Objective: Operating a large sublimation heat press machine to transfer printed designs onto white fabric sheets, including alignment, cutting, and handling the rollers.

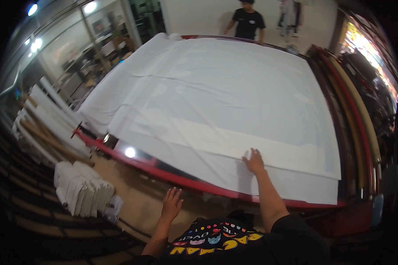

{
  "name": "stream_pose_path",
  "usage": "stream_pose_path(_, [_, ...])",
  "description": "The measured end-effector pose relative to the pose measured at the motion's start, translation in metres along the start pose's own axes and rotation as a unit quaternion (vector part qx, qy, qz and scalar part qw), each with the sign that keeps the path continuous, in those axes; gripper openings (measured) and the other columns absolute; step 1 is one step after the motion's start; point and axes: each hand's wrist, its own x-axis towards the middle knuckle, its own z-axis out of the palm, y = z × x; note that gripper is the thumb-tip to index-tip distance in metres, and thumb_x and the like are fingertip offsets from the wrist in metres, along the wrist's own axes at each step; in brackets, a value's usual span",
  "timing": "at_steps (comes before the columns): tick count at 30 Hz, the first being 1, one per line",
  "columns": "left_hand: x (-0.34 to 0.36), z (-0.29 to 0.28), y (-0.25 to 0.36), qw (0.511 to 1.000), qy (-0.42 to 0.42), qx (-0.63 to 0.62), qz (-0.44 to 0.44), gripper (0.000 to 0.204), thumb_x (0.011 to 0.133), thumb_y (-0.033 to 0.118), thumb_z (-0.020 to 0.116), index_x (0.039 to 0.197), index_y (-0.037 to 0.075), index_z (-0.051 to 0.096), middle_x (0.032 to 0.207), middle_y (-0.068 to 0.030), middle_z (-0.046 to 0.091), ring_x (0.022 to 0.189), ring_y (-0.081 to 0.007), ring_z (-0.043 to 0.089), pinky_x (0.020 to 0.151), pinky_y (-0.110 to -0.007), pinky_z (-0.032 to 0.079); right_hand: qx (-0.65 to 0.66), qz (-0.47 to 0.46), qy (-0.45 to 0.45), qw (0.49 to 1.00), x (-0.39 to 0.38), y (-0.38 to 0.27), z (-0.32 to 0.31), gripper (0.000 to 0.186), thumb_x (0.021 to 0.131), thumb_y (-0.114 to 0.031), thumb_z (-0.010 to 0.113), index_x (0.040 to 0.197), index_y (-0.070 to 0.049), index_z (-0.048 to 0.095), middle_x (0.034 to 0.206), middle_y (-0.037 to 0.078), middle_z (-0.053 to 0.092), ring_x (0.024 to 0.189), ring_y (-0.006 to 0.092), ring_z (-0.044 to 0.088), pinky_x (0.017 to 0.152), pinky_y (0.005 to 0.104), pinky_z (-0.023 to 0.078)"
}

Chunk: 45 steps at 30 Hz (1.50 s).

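A wide white sheet of cloth (234, 88) covers most of a large red-edged table (181, 179). Several folds and wrinkles run across its left half. Near the front, a crosswise edge shows where one layer lies over another. My right hand (254, 162) rests on the cloth at that edge, its fingers spread and nothing held. My left hand (171, 204) is in the air just short of the table's front rim, fingers apart and holding nothing.
At the far side stands a person (247, 22) in a black shirt, one hand by the table edge. Long rolls (358, 101) line the right side. White tubes (53, 106) lean at the left, above a stack of folded white pieces (82, 187) on the floor.
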Motion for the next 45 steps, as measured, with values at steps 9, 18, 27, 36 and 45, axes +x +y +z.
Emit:
stream_pose_path(9, [-0.042,-0.087,-0.134,0.978,0.106,-0.002,-0.18,0.054,0.085,0.015,0.066,0.137,0.01,0.051,0.141,-0.0235,0.046,0.131,-0.0472,0.04,0.108,-0.051,0.036,-0.13,0.13,-0.048,0.982,0.011,-0.045,0.022,0.088,0.086,-0.059,0.059,0.149,-0.004,0.03,0.156,0.022,0.023,0.145,0.0367,0.022,0.112,0.0554,0.027])
stream_pose_path(18, [0.053,-0.158,-0.26,0.978,0.112,-0.025,-0.172,0.054,0.088,0.021,0.066,0.138,0.01,0.051,0.141,-0.0225,0.048,0.131,-0.0418,0.044,0.106,-0.046,0.038,-0.14,0.232,-0.087,0.959,0.048,-0.085,0.015,0.09,0.087,-0.063,0.054,0.143,0.003,0.034,0.146,0.027,0.037,0.132,0.0425,0.042,0.106,0.0515,0.04])
stream_pose_path(27, [0.214,-0.205,-0.443,0.95,0.018,-0.11,-0.291,0.047,0.097,0.036,0.055,0.135,0.008,0.055,0.126,-0.0233,0.06,0.116,-0.0346,0.06,0.098,-0.037,0.045,-0.165,0.157,-0.071,0.971,0.079,-0.242,0.113,0.086,0.088,-0.066,0.051,0.144,-0.002,0.037,0.141,0.029,0.041,0.13,0.0415,0.044,0.103,0.052,0.04])
stream_pose_path(36, [0.331,-0.189,-0.542,0.795,-0.009,-0.42,-0.438,0.046,0.096,0.035,0.059,0.133,0.008,0.057,0.1,-0.009,0.065,0.078,-0.0195,0.062,0.069,-0.03,0.051,-0.095,0.329,-0.12,0.932,0.071,-0.33,0.128,0.089,0.086,-0.068,0.051,0.145,-0.004,0.033,0.144,0.027,0.035,0.135,0.0406,0.038,0.105,0.0554,0.039])
stream_pose_path(45, [0.328,-0.237,-0.581,0.736,0.067,-0.571,-0.357,0.043,0.09,0.002,0.063,0.132,0.002,0.056,0.08,0.0012,0.06,0.069,-0.0079,0.054,0.062,-0.019,0.045,-0.068,0.345,-0.099,0.931,0.078,-0.32,0.148,0.09,0.087,-0.062,0.056,0.151,-0.008,0.021,0.15,0.026,0.027,0.139,0.0421,0.031,0.11,0.0521,0.035])
